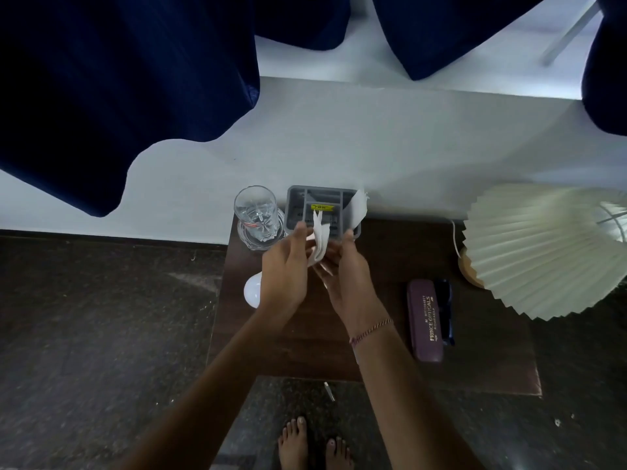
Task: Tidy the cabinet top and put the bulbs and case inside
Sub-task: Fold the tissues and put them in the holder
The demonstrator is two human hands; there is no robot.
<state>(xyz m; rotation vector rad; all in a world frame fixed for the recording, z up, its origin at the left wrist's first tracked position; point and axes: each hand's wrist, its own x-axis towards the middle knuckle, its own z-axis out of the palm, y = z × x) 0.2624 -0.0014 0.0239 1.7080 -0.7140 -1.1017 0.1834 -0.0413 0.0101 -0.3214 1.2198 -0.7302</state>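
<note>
- Your left hand (285,266) and right hand (342,266) both pinch the white paper slips (320,239), fingers closed on them.
- You're mid-tidying, I judge; next, drop them into the grey organiser tray (295,198).
- Bulb (252,291) and spectacle case (425,323) lie on the cabinet top (492,351), still to stow.

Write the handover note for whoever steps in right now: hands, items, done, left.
Left hand and right hand: both gripping a bunch of white paper slips just in front of the grey organiser at the back of the cabinet top.
One white bulb lies at the left edge, partly hidden by the left hand.
Purple glasses case lies to the right, beside the lamp.
Glass stands left of the organiser.
Done: nothing stowed yet.
Left: place the slips, then put the bulb and case inside.
</note>
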